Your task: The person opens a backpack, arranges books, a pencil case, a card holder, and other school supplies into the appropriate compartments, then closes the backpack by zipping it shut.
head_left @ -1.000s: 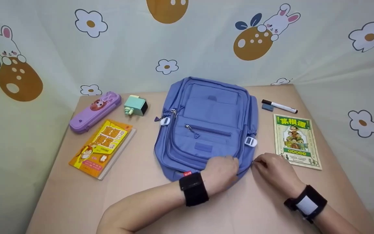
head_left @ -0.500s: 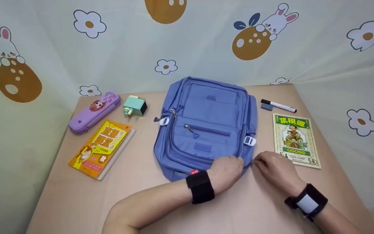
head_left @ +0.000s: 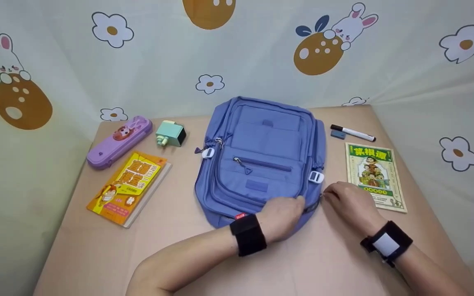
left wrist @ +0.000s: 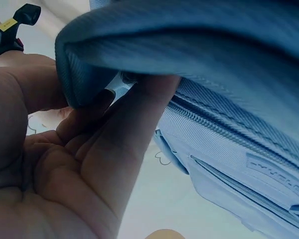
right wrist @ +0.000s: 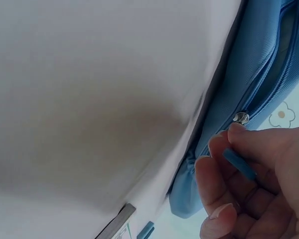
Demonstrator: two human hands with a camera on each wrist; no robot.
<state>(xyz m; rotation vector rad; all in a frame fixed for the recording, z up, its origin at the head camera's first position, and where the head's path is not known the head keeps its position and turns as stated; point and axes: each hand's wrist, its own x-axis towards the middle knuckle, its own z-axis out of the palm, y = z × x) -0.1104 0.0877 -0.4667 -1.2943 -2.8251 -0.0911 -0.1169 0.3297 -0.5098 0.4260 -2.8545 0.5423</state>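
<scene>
A blue backpack [head_left: 268,139] lies front side up on the table. My left hand [head_left: 282,218] grips its lower right edge, and in the left wrist view the fingers of that hand [left wrist: 104,154] are tucked round a fold of the fabric. At the bag's right side my right hand [head_left: 354,205] pinches a zipper pull. The right wrist view shows the metal zipper slider [right wrist: 241,118] at the thumb and fingertip, with a blue pull tab [right wrist: 239,163] lying inside the hand [right wrist: 269,179]. Beyond the slider the zipper's two edges stand apart in a gap.
Left of the bag lie a purple pencil case [head_left: 119,142], an orange and yellow book [head_left: 128,187] and a mint-green box-shaped item [head_left: 171,133]. To the right are a marker [head_left: 354,133], a small blue eraser-like block [head_left: 338,134] and a green-covered booklet [head_left: 372,172].
My right hand has moved a little up along the bag's right side with the zipper pull, and a dark gap shows at the lower right corner. My left hand shifted right, then back left.
</scene>
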